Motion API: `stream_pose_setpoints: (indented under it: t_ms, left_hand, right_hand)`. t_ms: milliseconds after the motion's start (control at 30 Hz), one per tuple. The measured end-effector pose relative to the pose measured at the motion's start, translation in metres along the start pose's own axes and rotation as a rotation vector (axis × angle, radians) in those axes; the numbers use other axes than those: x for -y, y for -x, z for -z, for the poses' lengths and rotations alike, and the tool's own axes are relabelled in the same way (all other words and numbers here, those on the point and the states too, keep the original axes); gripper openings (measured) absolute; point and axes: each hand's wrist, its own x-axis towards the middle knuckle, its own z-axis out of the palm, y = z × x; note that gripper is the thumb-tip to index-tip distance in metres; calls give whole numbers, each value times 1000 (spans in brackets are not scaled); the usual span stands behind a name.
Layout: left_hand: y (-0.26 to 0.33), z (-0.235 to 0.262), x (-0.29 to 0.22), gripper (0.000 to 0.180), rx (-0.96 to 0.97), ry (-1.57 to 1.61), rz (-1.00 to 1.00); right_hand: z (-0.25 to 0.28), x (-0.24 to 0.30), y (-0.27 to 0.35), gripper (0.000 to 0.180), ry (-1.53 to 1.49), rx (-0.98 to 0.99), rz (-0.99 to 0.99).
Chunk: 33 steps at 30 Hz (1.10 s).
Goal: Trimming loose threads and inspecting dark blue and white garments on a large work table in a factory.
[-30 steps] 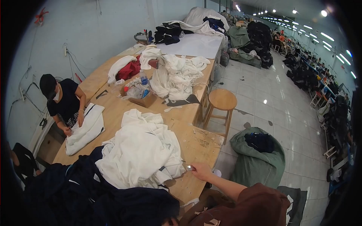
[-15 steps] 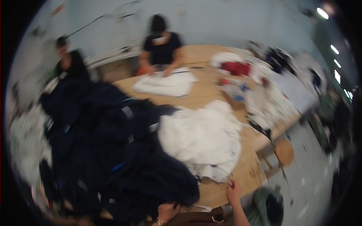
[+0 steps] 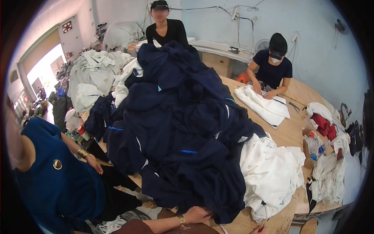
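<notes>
A big heap of navy garments (image 3: 187,128) with white and blue trim covers the middle of the table. At its near edge, my left hand (image 3: 198,215), with a gold band at the wrist, is closed on the edge of a navy garment; its fingertips are partly hidden by the cloth. My right hand (image 3: 258,230) is mostly cut off by the lower rim. Its visible fingers are pinched together, and whatever lies in them is too small to name. Beyond that hand, a pile of white garments (image 3: 270,171) lies against the navy heap.
A person in a blue sleeveless top (image 3: 58,171) stands close on the left. Across the table (image 3: 298,134), one person (image 3: 167,29) is behind the heap and another (image 3: 274,66) handles a folded white garment (image 3: 263,104). Clear plastic bottles (image 3: 313,146) and more cloth lie at right.
My view has swung left, so the heap and table sit farther right in the picture. The person in blue has come into view. My right hand has slipped mostly below the rim.
</notes>
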Motion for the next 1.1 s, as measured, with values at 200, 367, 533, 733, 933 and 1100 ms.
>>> stream_pose_setpoints:
  t_ms: [200, 367, 533, 733, 933, 1100]
  left_hand:
    - [1, -3, 3, 23, -31, -26, -73]
    - [1, -4, 3, 25, -28, -22, -71]
    - [0, -5, 6, 24, -10, -22, -74]
    - [-1, 2, -2, 19, 5, -19, -39]
    - [-3, 7, -5, 19, 28, -29, -11]
    - [-4, 10, -7, 19, 32, -6, -10]
  right_hand:
    - [3, 1, 0, 40, -4, 24, 47]
    - [1, 0, -1, 40, -9, 20, 53]
    - [3, 6, 2, 39, -20, 27, 7]
    - [6, 6, 2, 40, 57, 13, 33]
    - [3, 4, 0, 46, 55, -3, 31]
    - [1, -2, -2, 51, 98, 91, -61]
